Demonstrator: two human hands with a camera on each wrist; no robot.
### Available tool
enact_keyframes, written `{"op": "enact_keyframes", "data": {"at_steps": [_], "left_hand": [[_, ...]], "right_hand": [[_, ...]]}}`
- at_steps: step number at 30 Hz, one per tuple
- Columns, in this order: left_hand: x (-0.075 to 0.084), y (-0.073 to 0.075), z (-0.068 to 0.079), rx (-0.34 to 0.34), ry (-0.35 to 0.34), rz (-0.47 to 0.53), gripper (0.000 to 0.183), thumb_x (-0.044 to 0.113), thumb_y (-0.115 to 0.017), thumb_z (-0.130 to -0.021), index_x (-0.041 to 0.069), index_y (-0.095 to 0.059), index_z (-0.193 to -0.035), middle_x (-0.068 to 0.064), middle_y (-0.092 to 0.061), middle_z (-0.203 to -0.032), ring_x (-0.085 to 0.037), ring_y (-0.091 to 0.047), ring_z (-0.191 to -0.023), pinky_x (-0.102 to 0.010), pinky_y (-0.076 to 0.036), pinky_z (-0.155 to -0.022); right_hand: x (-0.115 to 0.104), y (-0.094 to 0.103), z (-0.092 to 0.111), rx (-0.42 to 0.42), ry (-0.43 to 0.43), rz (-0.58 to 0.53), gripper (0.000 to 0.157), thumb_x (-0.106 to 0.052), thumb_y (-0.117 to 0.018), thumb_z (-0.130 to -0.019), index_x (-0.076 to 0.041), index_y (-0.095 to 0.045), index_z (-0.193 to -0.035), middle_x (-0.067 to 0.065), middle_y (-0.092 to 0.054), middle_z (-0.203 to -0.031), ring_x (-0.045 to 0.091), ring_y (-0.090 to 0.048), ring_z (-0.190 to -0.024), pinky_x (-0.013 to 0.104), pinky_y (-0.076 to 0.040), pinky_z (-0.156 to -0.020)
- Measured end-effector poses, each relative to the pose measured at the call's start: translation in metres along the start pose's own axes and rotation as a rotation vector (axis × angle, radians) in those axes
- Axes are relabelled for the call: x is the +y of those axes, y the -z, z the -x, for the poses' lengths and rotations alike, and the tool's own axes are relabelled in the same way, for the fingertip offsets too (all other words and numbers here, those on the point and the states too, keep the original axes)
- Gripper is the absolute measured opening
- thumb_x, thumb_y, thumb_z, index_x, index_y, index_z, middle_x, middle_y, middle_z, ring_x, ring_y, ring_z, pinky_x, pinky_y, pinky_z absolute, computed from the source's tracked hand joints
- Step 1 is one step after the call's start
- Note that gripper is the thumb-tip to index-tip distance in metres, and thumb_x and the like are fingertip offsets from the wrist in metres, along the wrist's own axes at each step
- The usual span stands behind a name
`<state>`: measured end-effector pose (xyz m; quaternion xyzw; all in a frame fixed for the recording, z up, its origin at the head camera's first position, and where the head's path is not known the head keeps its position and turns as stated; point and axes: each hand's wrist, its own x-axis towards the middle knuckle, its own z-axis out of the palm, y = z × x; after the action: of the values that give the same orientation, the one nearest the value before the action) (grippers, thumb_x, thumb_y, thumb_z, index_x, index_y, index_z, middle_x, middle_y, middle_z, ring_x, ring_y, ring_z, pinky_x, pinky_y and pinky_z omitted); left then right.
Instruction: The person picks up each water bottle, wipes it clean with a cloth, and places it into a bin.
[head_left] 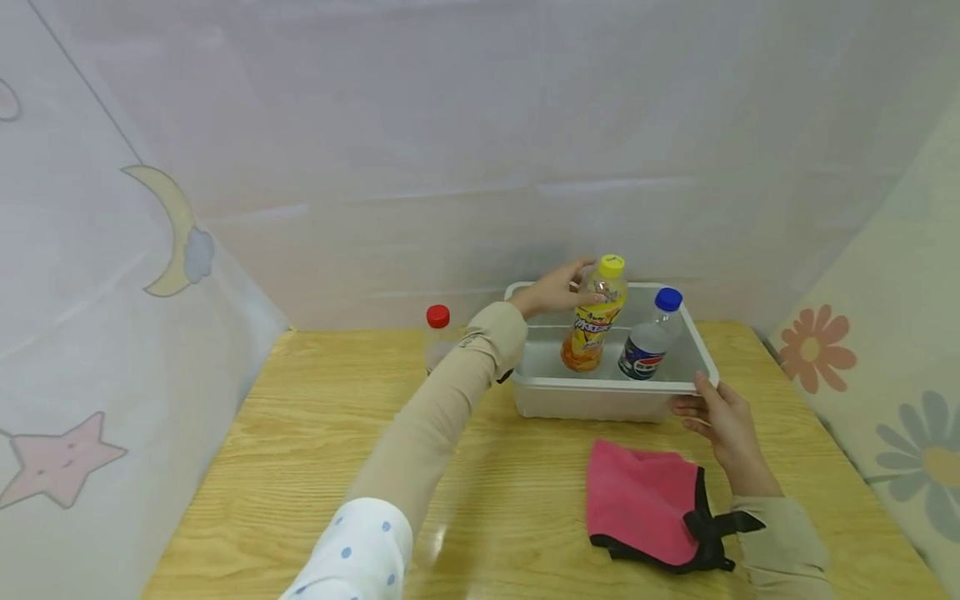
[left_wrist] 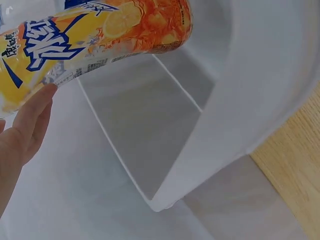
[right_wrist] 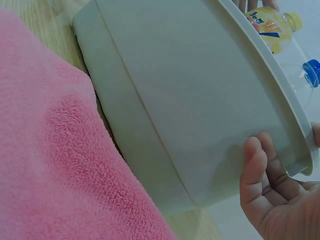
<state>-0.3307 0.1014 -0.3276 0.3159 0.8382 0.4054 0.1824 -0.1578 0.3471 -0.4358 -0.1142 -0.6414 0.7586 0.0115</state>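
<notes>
Wooden table (head_left: 337, 400): beneath the white bin (head_left: 592, 403).
Left hand (head_left: 555, 290): on my feed, fingers partly curled round the tilted yellow-capped bottle (head_left: 596, 321) inside the bin.
Right hand (head_left: 723, 421): pinches the bin's near right corner.
Blue-capped bottle (head_left: 649, 343): bin's right half.
Pink cloth (head_left: 645, 504): before the bin.
Red-capped bottle (head_left: 438, 317): left of the bin.

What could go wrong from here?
The left hand holds the yellow-capped bottle near the blue-capped bottle; they might knock together. The left sleeve partly hides the red-capped bottle from the head view; withdrawing could clip it. The right hand grips the bin at one corner; tugging might tilt it.
</notes>
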Motion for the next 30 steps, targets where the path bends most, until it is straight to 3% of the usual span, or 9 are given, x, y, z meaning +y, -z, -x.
{"op": "enact_keyframes", "data": {"at_steps": [5,10,19,26,30], "left_hand": [[-0.005,-0.007,-0.003,-0.022,-0.023,-0.061,0.068,0.030,-0.060,-0.090,0.012,-0.025,-0.146,-0.011,-0.049,-0.125,-0.025,-0.050,-0.113,-0.028,-0.047,-0.086],[-0.012,-0.017,-0.002,-0.060,0.025,-0.103,0.067,0.034,-0.061,-0.088,0.013,-0.030,-0.144,-0.008,-0.051,-0.120,-0.022,-0.050,-0.112,-0.027,-0.047,-0.084],[-0.020,-0.026,0.002,-0.078,0.023,-0.175,0.063,0.029,-0.061,-0.089,0.009,-0.032,-0.141,-0.012,-0.048,-0.129,-0.024,-0.051,-0.113,-0.027,-0.046,-0.088],[-0.022,-0.027,0.002,-0.068,0.038,-0.177,0.074,0.029,-0.063,-0.087,0.008,-0.022,-0.145,-0.011,-0.045,-0.134,-0.024,-0.047,-0.118,-0.029,-0.043,-0.095],[-0.023,-0.022,0.004,-0.048,0.048,-0.209,0.085,0.032,-0.065,-0.086,0.006,-0.013,-0.147,-0.012,-0.035,-0.144,-0.023,-0.038,-0.128,-0.030,-0.036,-0.102]], "right_hand": [[0.000,-0.001,0.002,0.005,0.007,-0.003,0.036,-0.038,-0.052,-0.092,-0.009,-0.045,-0.111,-0.003,-0.068,-0.074,0.008,-0.065,-0.067,0.020,-0.053,-0.057],[-0.001,-0.002,0.003,0.016,-0.004,-0.013,0.032,-0.037,-0.051,-0.093,-0.011,-0.046,-0.111,-0.004,-0.068,-0.073,0.008,-0.065,-0.066,0.020,-0.053,-0.056],[-0.001,-0.004,0.006,0.038,-0.009,-0.006,0.030,-0.037,-0.051,-0.093,-0.013,-0.047,-0.110,-0.005,-0.067,-0.073,0.008,-0.065,-0.066,0.020,-0.053,-0.056],[-0.001,-0.002,0.005,0.047,-0.023,0.007,0.032,-0.038,-0.050,-0.093,-0.013,-0.047,-0.111,-0.005,-0.067,-0.073,0.007,-0.065,-0.067,0.021,-0.053,-0.057],[-0.001,-0.002,0.001,0.051,-0.026,-0.006,0.032,-0.039,-0.050,-0.093,-0.015,-0.047,-0.113,-0.005,-0.067,-0.073,0.007,-0.064,-0.067,0.021,-0.053,-0.056]]}}
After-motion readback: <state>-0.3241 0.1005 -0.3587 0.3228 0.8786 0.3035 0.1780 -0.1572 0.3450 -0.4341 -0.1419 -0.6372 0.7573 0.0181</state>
